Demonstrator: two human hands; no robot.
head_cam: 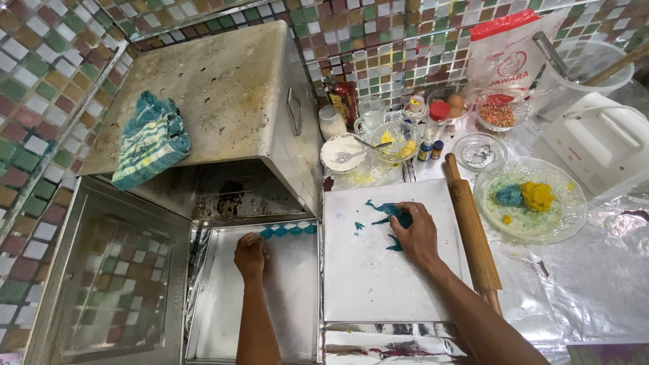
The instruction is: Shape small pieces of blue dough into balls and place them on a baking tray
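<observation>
Head view: teal dough scraps (pixel 392 215) are lying on the white board (pixel 378 284), soft, sticky, tearing easily; your right hand (pixel 416 233) is pressing fingers curled onto them, your left hand (pixel 251 255) loosely closed, seemingly empty, beside the board

tray (pixel 223 318) left of board (pixel 378 284) | rolling pin (pixel 473 236) right of board | glass plate (pixel 561 216) further right

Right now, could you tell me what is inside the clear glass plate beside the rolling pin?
The glass plate holds a yellow dough lump and a blue dough lump, touching, amid greenish crumbs. Whatever lies beneath the lumps is covered.
</observation>
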